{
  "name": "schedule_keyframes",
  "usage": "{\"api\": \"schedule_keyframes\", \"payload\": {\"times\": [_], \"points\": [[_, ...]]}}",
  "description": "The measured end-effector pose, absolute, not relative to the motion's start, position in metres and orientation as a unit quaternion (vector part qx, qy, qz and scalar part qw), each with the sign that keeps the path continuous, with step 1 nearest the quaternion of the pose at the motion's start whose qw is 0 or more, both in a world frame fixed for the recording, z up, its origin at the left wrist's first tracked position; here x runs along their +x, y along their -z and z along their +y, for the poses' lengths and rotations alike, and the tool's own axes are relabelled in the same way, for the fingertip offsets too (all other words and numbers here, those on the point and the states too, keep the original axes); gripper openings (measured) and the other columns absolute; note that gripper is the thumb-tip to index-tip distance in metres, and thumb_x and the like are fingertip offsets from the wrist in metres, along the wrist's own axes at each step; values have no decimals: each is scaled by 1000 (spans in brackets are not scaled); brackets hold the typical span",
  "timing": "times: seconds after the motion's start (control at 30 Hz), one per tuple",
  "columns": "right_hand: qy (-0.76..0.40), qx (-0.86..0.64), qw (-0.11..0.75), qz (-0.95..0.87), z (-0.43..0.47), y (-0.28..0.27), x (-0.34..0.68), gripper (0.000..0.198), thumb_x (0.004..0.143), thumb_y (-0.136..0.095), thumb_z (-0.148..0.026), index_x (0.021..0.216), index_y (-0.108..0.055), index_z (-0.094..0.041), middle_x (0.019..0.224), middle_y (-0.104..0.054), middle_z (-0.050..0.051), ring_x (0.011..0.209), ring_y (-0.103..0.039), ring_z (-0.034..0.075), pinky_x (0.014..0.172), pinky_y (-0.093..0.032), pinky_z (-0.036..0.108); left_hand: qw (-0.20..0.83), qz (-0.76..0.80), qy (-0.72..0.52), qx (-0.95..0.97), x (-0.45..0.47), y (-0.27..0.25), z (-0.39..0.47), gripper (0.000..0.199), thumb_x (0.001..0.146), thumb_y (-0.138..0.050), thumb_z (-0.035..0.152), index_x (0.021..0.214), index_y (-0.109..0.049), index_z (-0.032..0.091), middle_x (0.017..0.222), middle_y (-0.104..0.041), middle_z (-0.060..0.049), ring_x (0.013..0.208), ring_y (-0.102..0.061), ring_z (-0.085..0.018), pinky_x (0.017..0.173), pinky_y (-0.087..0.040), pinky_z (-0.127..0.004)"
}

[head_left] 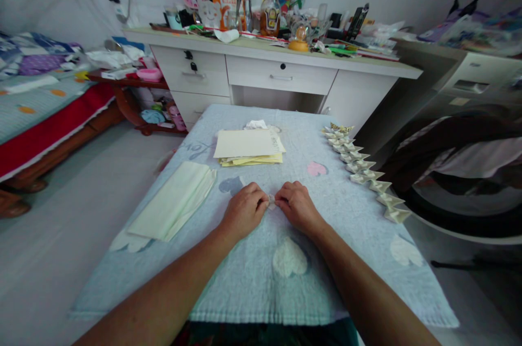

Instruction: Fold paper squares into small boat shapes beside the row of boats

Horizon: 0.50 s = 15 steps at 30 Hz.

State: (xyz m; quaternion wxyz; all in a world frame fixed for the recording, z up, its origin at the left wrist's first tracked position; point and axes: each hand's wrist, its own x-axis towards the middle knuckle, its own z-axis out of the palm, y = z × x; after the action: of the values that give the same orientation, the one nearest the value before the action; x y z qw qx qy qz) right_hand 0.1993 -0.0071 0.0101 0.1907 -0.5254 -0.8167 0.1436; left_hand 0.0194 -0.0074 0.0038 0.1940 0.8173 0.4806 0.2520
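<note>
Near the middle of the cloth-covered table (253, 286), my left hand (246, 210) and my right hand (298, 205) face each other, fingertips pinched. Between them is a small pale piece of folded paper (272, 202), gripped from both sides and partly hidden by the fingers. Beyond the hands lies a stack of cream and yellow paper (248, 144). To the left is a bundle of pale green paper sheets (173, 202). Along the right side runs a row of folded paper pieces (362, 172) with pointed ends.
A white desk (281, 71) crowded with jars, bags and small items stands behind the table. At right is a washing machine (468, 85) with dark cloth hanging from its door opening. A bed (53, 101) and a low red-brown stand (134, 96) are at left.
</note>
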Motion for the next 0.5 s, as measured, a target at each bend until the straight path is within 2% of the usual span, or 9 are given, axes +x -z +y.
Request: {"api": "schedule_keyframes", "payload": {"times": [0.13,0.37,0.5], "points": [[-157,-527,201,-811,-7,-10,201,7,84,-64,-17,77,-67,-19,81,-62,3,79,-49,17,75,-32,30,171,484,-252,821,19,-3,-5,10,84,-56,20,76,-64,19,85,-56,-3,85,-55,-18,79,-43,-31],[-187,-538,220,-792,-8,-10,202,5,82,-64,-16,78,-65,-18,81,-61,2,81,-49,17,75,-32,29,177,483,-250,821,18,-1,-3,10,82,-57,19,76,-64,19,84,-56,-3,85,-55,-18,78,-42,-30],[-186,-546,200,-792,-8,-10,200,5,83,-63,-17,79,-64,-18,82,-61,3,81,-49,16,75,-31,28,182,482,-253,818,18,0,-3,10,82,-57,18,75,-64,19,83,-57,-3,84,-55,-18,77,-42,-30]]}}
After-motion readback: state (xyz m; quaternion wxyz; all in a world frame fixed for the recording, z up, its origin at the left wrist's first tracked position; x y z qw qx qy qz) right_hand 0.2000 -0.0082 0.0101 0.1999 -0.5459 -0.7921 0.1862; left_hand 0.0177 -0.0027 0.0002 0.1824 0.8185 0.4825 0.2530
